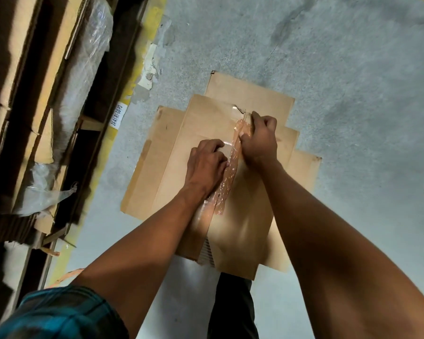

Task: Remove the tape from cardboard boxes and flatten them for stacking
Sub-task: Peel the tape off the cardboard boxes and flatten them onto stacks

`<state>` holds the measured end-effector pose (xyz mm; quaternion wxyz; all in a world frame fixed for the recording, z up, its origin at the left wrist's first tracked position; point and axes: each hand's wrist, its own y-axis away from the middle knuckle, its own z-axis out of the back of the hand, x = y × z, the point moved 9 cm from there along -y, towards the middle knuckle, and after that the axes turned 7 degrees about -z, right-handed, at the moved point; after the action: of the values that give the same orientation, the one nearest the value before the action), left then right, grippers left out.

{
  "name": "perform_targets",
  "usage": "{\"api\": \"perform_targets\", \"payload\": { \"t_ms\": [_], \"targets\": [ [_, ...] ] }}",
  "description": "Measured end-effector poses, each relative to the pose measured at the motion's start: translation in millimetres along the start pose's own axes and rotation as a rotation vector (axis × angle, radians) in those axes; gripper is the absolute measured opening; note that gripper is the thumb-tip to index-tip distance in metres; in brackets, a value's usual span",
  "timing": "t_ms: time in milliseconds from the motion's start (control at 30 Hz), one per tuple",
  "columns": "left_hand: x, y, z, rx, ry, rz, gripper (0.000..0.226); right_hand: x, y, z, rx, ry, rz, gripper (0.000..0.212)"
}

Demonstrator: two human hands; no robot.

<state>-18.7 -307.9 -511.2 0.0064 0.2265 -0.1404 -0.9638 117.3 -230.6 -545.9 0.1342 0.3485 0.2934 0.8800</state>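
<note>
— Where is the tape?

— A crinkled, glossy strip of clear tape [230, 167] runs along the middle of the top cardboard box [242, 216], which lies flattened on a stack of other flat boxes [145, 182] on the floor. The strip is partly lifted and twisted into a rope along its length.

— And the hands?

— The right hand [258, 140] is curled tight around the far part of the strip, thumb and fingers pinching it just above the cardboard. The left hand [206, 162] sits just beside it with knuckles bent, fingertips pressing the box surface at the edge of the tape; whether it also grips the strip, I cannot tell.

— What about the cardboard itself?

— Plain brown, matte, with straight-cut flaps stepping outward in layers. A small tear shows at the far end of the tape line.

— Around it?

— Speckled grey concrete floor [340, 69] with a worn yellow painted line [154, 23]. To the left stand more upright cardboard sheets [17, 69] and rumpled clear plastic wrap [83, 57].
</note>
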Motion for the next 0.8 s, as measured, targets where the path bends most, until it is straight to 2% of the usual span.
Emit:
{"api": "perform_targets", "payload": {
  "t_ms": [133,233,333,500,667,800],
  "targets": [
    [3.2,17.7,-2.8,-0.010,0.039,-0.034,0.008,3.2,-11.9,-16.1,0.114,0.160,0.021,0.049],
    [17.9,27.5,-8.5,-0.006,0.152,0.043,0.021,7.2,-8.5,-24.6,0.080,0.204,0.043,0.036],
    [32.1,31.5,-7.6,-0.064,0.273,0.127,0.033,10.3,-7.3,-27.7,0.031,0.184,0.047,0.033],
    [46.8,24.8,-4.9,-0.091,0.327,0.172,0.043,13.7,-16.2,-21.5,-0.015,0.157,0.021,0.012],
    [50.2,17.9,-5.4,-0.059,0.343,0.203,0.054,18.2,-20.6,-25.3,0.050,0.175,0.062,0.025],
    [51.5,17.4,-6.7,-0.057,0.385,0.216,0.057,14.1,-25.9,-26.4,0.061,0.120,-0.018,0.017]
  ]
}}
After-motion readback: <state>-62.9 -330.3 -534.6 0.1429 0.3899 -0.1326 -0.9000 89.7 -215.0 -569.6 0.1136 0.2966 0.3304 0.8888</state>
